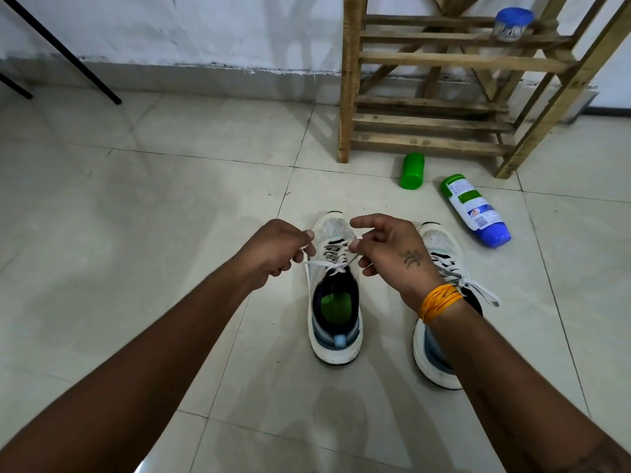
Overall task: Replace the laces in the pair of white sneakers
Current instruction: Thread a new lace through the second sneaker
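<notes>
— Since both sneakers stand side by side on the floor tiles [170,199], on the near side of the wooden rack [426,97], how far along would you put this?

— Late, I'd judge. The left sneaker [335,302], the one farther from the rack's right leg, has its lace [327,264] crossed through the eyelets all the way up, and the two ends meet in a crossing at the top of the tongue.

— And the hands?

— Both are pinching. The left hand [276,249] has fingers closed on one lace end; the right hand [392,254], with the orange thread band [440,302] at its wrist, grips the other end between thumb and forefinger. The ends are drawn apart over the shoe, so I'd call this the tying step.

— The right sneaker [440,302]?

— Partly hidden under the right forearm. It looks laced, with grey-white lace ends [478,290] lying loose over its side, toward the rack. Whether a proper bow is tied there I cannot tell.

— What's left, then?

— Finishing the knot on the left shoe, and perhaps checking the other. The green cap [412,170] and the bottle [474,211] lying near the rack's foot seem to play no part.
</notes>
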